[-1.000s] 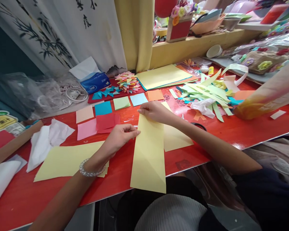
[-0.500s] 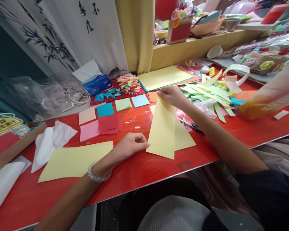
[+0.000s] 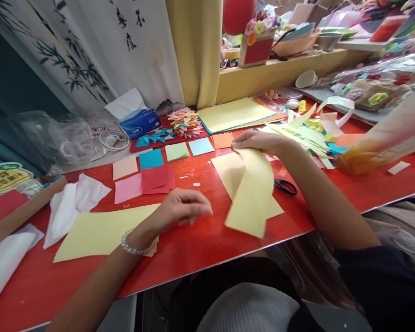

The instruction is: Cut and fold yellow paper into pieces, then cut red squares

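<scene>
My right hand (image 3: 257, 140) pinches the top end of a long yellow paper sheet (image 3: 251, 198), which hangs tilted and bends along its length. Under it another yellow piece of paper (image 3: 224, 168) lies on the red table, partly covered. To the left, my left hand (image 3: 185, 207) hovers with loosely bent fingers and nothing in it, apart from the hanging sheet. A stack of yellow paper (image 3: 100, 233) lies beside and partly below my left wrist. The scissors (image 3: 285, 186) show only a black handle, close to my right forearm; their blades are hidden.
Small squares of coloured paper (image 3: 151, 159) are laid out in the middle. Behind them are folded paper pieces (image 3: 185, 122), a tissue pack (image 3: 140, 122) and large sheets (image 3: 233, 114). Pale green strips (image 3: 306, 136) pile up at right, near a plastic cup (image 3: 383, 133).
My left hand has let go of the yellow sheet's lower corner and drawn slightly left. The sheet has swung right in my right hand, and the scissors' blades are now covered.
</scene>
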### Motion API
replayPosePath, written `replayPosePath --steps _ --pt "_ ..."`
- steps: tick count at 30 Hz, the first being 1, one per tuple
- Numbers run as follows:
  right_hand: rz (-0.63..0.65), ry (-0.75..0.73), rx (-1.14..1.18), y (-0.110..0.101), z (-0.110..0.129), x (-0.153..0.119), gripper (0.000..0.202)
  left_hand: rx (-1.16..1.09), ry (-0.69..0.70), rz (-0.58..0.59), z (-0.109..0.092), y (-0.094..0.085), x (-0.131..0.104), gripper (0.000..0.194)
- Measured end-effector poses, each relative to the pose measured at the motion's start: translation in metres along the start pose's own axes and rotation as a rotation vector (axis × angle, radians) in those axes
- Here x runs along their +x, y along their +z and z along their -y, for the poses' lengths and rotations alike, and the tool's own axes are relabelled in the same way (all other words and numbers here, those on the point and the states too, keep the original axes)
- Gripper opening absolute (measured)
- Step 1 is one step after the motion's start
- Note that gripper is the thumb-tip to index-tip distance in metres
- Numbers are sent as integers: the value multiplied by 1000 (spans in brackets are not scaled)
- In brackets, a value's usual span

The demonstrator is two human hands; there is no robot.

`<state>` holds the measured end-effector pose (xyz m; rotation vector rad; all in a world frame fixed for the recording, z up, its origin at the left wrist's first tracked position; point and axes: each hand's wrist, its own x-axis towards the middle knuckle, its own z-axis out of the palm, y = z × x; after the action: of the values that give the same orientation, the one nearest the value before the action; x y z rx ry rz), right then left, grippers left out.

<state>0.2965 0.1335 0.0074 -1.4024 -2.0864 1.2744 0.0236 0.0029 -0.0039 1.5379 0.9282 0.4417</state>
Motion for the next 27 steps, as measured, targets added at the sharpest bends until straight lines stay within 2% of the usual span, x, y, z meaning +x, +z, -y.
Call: replayPosePath --steps 2,4,6,8,11,14,16,19,21,25,27 --pt "131 52 -87 7 5 0 24 161 105 -223 7 -4 4 21" --pt "188 81 -144 12 10 -1 24 468 231 -281 16 -2 10 23" --pt "184 89 -123 10 15 -3 28 784 357 -249 25 6 15 29" --pt "155 81 -70 4 19 -9 31 1051 484 -162 30 18 20 35" --pt "149 88 -20 -8 24 -20 33 1291 646 -58 30 41 25 40" --pt "179 85 61 -16 25 -25 33 1398 691 -31 25 64 26 51" --pt "194 67 132 -19 22 -25 32 1465 721 -56 22 77 21 55" --pt "165 33 214 -22 17 -24 30 1528 847 -113 19 90 3 52" --pt "122 2 251 -23 17 -26 31 1570 922 -102 17 96 -12 42" --pt "82 -56 259 -28 21 -35 38 1513 1023 -98 2 100 -29 27" --pt "78 -67 261 -30 22 -40 39 1381 990 -212 -11 88 -31 26"
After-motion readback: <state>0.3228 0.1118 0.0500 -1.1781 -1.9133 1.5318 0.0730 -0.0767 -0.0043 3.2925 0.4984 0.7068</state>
